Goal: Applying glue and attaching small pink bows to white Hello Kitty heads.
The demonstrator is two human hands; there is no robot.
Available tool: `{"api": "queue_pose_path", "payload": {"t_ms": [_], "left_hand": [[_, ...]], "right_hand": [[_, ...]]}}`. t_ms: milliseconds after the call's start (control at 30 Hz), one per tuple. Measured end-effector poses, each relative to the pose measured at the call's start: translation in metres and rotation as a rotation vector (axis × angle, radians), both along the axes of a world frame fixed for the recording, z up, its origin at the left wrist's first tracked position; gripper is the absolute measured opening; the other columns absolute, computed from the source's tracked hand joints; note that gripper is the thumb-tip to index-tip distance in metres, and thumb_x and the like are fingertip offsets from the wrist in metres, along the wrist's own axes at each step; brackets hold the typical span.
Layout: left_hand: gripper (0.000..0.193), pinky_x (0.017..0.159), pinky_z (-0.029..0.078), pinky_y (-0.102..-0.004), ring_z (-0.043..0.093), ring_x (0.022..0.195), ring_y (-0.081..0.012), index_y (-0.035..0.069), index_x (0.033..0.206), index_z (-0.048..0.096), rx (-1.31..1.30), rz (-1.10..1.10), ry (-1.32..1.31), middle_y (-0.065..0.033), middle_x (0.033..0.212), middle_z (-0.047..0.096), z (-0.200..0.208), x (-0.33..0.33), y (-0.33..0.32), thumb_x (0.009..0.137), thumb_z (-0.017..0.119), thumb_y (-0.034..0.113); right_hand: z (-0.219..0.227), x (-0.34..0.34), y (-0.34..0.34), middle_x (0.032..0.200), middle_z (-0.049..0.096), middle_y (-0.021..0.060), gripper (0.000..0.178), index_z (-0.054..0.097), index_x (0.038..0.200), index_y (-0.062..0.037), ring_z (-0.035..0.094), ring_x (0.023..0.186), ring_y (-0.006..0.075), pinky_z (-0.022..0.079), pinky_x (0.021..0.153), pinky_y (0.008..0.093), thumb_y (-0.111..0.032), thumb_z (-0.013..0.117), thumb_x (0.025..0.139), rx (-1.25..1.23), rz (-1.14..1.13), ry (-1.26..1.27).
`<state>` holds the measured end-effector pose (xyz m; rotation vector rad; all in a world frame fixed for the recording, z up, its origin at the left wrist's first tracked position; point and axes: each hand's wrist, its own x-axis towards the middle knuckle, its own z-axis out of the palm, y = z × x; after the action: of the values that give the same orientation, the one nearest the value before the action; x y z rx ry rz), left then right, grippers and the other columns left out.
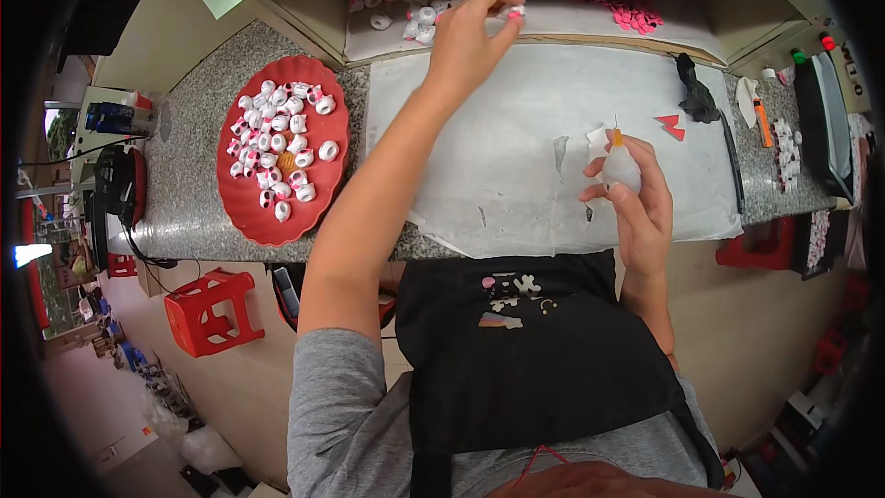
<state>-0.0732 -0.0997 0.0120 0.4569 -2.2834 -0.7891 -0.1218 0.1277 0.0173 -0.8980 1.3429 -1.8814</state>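
My left hand (472,35) reaches up to the far shelf. Its thumb and forefinger are closed on a small white-and-pink figurine (515,12). More small white pieces (424,18) lie just left of those fingers, in a heap running back into the shade. In my right hand (643,206), over the right part of the white sheet (489,157), is a small white squeeze bottle (621,171). A thin needle on an amber tip points away from me. To the left, a red scalloped plate (241,212) carries many white figurines with pink and black marks.
A pile of flat pink pieces (636,18) sits on the shelf's right side. Black crumpled material (696,90) and red triangular scraps (671,126) lie right of the bottle. Farther right is an orange cutter (763,123). A red stool (210,312) stands below the table's left edge.
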Motion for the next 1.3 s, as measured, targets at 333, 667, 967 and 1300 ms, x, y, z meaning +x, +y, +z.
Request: {"api": "queue_pose_path", "payload": {"t_ms": [333,667,967,1300], "left_hand": [[0.018,0.069,0.041,-0.0246,0.051,0.070,-0.0117,0.001,0.093,0.051,1.182,-0.273,0.388,-0.0109,0.087,0.055,0.000,0.070,0.091,0.078,0.050,0.011],[0.023,0.073,0.042,-0.0257,0.051,0.082,-0.0135,0.000,0.096,0.051,1.201,-0.217,0.492,-0.0096,0.096,0.051,-0.020,0.075,0.106,0.073,0.052,-0.002],[0.028,0.077,0.040,-0.0249,0.050,0.087,-0.0159,-0.002,0.097,0.049,0.949,-0.200,0.563,-0.0125,0.100,0.049,-0.027,0.076,0.106,0.069,0.053,-0.007],[0.037,0.081,0.038,-0.0263,0.048,0.092,-0.0164,-0.003,0.104,0.043,1.030,-0.202,0.548,-0.0134,0.099,0.050,-0.025,0.076,0.109,0.069,0.054,-0.007]], "right_hand": [[0.003,-0.001,0.001,0.090,0.045,0.0118,0.033,0.041,0.097,0.0007,0.050,0.065,0.0153,0.042,0.057,0.0263,-0.005,0.056,0.069,-0.186,-0.217,-0.173],[0.010,0.011,-0.006,0.082,0.043,0.0082,0.029,0.045,0.083,-0.0025,0.045,0.071,0.0154,0.039,0.064,0.0244,0.000,0.060,0.059,-0.206,-0.379,0.211],[0.006,0.016,-0.003,0.079,0.046,0.0073,0.036,0.047,0.083,-0.0046,0.049,0.067,0.0161,0.040,0.059,0.0252,-0.004,0.070,0.056,-0.218,-0.299,0.583],[0.008,0.019,-0.003,0.079,0.047,0.0076,0.035,0.048,0.083,-0.0047,0.049,0.065,0.0151,0.041,0.057,0.0248,-0.006,0.071,0.057,-0.213,-0.287,0.633]]}}
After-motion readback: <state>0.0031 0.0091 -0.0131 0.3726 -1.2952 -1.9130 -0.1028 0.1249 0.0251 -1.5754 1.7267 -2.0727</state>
